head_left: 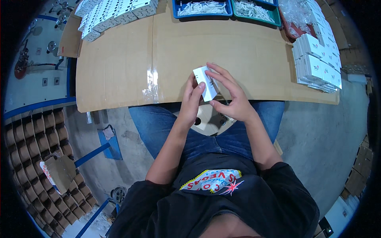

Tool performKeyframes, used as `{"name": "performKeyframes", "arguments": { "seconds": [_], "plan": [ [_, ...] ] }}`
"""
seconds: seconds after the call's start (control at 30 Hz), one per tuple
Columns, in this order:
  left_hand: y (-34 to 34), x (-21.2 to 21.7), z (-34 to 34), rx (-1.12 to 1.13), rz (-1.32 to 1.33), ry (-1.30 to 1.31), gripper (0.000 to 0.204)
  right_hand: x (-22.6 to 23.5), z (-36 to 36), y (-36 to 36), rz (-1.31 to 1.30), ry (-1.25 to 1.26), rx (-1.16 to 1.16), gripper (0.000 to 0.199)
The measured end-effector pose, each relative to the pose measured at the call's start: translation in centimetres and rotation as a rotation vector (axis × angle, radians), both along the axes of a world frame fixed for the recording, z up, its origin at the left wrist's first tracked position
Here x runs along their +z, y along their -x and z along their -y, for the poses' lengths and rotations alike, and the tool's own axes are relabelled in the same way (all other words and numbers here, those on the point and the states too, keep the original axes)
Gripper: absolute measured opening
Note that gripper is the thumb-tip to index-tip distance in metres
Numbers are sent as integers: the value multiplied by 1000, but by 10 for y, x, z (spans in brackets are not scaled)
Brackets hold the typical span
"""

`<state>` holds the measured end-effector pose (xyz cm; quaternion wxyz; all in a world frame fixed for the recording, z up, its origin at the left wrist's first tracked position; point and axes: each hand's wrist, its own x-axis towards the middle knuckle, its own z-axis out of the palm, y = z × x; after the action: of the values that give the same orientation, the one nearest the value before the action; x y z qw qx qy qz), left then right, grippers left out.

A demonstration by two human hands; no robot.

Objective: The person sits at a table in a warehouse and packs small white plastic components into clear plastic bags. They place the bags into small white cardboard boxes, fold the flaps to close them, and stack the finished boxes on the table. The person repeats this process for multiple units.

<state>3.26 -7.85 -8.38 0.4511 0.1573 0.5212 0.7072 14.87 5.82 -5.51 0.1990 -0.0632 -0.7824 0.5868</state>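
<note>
A small white carton (pixel 206 84) is held tilted in front of me, just over the table's near edge. My left hand (pixel 191 101) grips it from the left, the thumb pressed on its face and the other fingers behind it. From the right, my right hand (pixel 234 97) reaches round the same carton. Its fingertips touch the upper end, and its thumb is by the lower corner. The carton's far side and whatever may be inside are hidden.
Cardboard covers the table (pixel 190 51). White cartons stand in rows at the far left (pixel 115 16) and in stacks at the right (pixel 317 65). A blue tray (pixel 203 17) and a green tray (pixel 258 20) hold small white pieces. A divided cardboard crate (pixel 35 158) sits lower left.
</note>
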Motion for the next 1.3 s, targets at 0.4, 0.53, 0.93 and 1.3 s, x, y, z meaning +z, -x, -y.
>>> {"name": "performKeyframes", "arguments": {
  "seconds": [0.4,0.53,0.93,1.3],
  "plan": [
    [2,1,1,-41,-424,-85,106,-11,11,2,57,318,-98,76],
    [7,-8,1,-117,-101,-151,86,-23,3,1,57,69,-158,79],
    [-24,30,-13,51,525,-20,66,-21,11,6,32,-252,-174,78],
    [-32,28,-14,146,499,33,55,-33,21,11,-78,-374,-197,63]
  ]
}}
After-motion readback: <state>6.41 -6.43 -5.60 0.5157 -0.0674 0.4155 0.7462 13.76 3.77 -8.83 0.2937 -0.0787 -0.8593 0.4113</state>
